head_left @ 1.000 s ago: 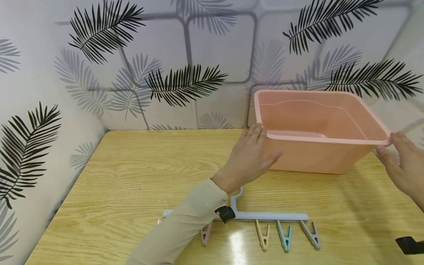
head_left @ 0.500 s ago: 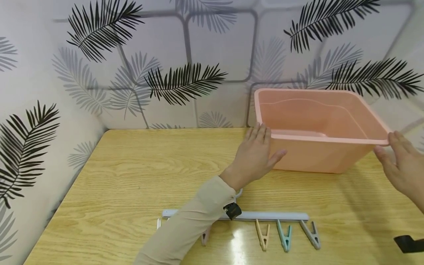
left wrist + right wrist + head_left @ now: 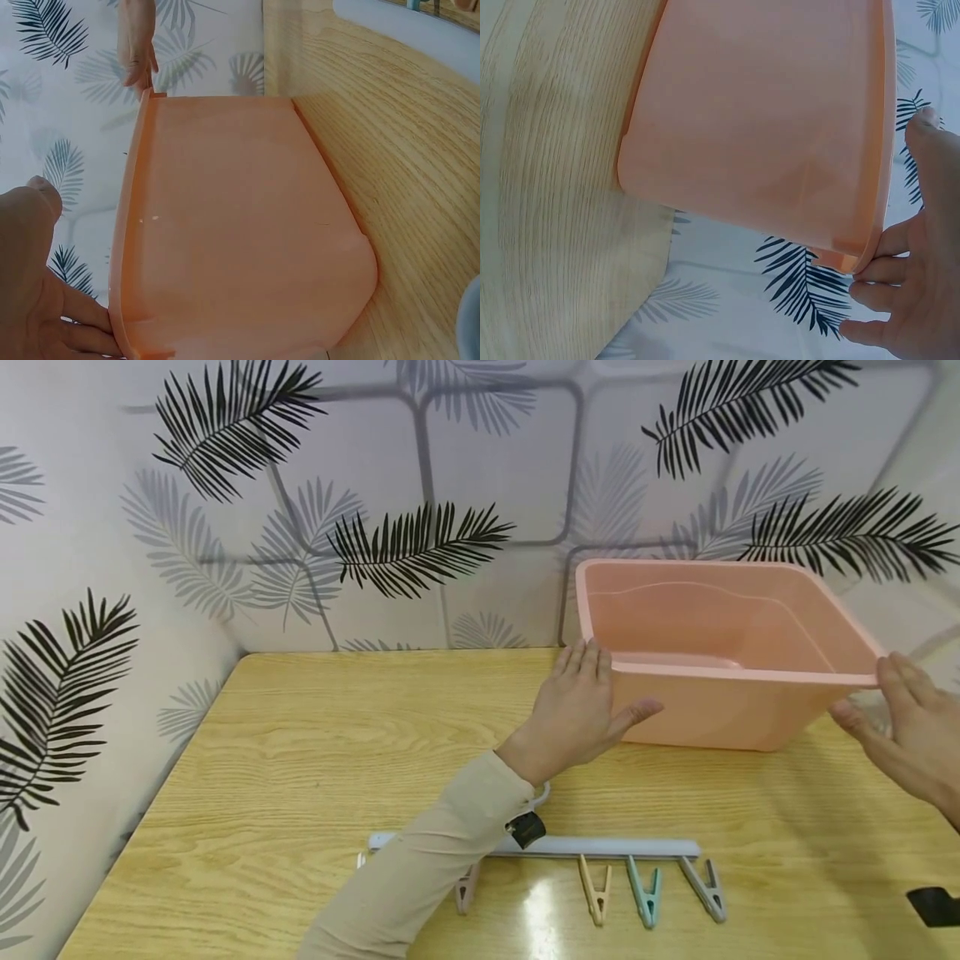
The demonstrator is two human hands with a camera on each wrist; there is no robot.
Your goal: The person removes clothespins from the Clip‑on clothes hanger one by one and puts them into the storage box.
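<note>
A pink plastic bin (image 3: 697, 706) stands at the back right of the wooden table, its open top facing up. At its front left corner my left hand (image 3: 573, 714) touches the rim with straight fingers, the thumb spread out in front of the wall. My right hand (image 3: 911, 727) is at the front right corner. In the right wrist view, the extended fingers of the right hand (image 3: 911, 281) touch the rim's corner, and its thumb stands apart. The left wrist view shows the left hand's fingers (image 3: 82, 322) against the near end of the rim.
A pale grey hanger (image 3: 615, 847) lies on the table (image 3: 300, 777) before the bin, partly hidden by the left sleeve (image 3: 427, 868). Along it are several clothespins, among them a yellow one (image 3: 597, 897), a teal one (image 3: 647, 902) and a grey one (image 3: 707, 895). A patterned wall (image 3: 487, 468) stands behind.
My left hand has shifted slightly right along the bin's rim. The right hand has moved a little to the left, its thumb lower. The bin stays in place.
</note>
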